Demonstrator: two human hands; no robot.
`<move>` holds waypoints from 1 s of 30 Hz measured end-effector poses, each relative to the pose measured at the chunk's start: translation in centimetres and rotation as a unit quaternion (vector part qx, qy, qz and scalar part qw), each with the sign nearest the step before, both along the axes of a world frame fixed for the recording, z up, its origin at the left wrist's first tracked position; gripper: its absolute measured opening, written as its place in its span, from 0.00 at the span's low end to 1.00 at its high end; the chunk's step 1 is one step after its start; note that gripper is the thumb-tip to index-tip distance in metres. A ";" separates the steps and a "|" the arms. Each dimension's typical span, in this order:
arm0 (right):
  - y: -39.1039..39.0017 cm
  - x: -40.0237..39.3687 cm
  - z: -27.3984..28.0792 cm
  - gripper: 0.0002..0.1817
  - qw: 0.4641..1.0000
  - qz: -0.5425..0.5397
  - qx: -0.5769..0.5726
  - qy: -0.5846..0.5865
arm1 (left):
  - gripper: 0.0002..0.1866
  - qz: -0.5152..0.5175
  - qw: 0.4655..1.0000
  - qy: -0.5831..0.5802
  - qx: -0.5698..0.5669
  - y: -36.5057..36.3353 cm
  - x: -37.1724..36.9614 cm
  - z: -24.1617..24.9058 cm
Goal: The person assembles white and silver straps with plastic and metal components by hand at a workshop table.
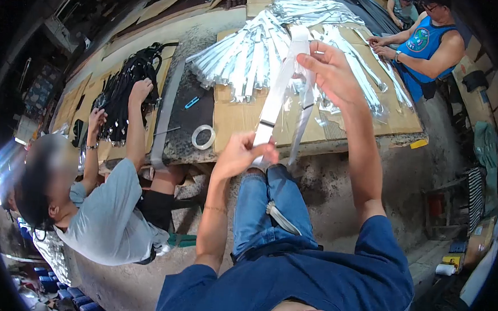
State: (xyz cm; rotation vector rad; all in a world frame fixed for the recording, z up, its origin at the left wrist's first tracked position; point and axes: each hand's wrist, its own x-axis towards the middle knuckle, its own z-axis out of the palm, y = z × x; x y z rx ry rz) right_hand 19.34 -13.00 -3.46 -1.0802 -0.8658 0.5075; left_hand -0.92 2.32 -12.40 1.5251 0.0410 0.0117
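A white strap (pixel 277 95) with a small dark band hangs stretched between my hands in front of the table. My right hand (pixel 333 74) is closed on its upper part, where the strap folds over, and a second length dangles beside it. Lower down, my left hand (pixel 239 155) pinches the strap near its lower end. Behind my hands, a fanned pile of silvery-white straps (pixel 245 57) lies on cardboard (pixel 229 112). Several more straps are spread to the right of my right hand.
A roll of tape (pixel 203 137) and a blue snipper-like tool (pixel 192 102) lie on the table to the left. A person in grey (pixel 108 215) handles black straps (pixel 131 87) there. Another person in a blue tank top (pixel 426 49) works at the right edge.
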 end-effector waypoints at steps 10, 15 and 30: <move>7.0 15.9 -1.5 0.09 0.989 0.064 -0.128 0.040 | 0.08 0.051 0.985 0.166 -0.016 6.4 -4.1 -8.1; 14.3 23.6 -5.3 0.09 0.978 0.031 -0.208 0.010 | 0.09 0.090 0.967 0.190 -0.141 6.6 -5.6 -13.3; 24.2 3.3 -22.3 0.20 0.866 0.093 -0.246 -0.426 | 0.14 0.446 0.756 0.071 0.474 8.4 -5.3 -15.3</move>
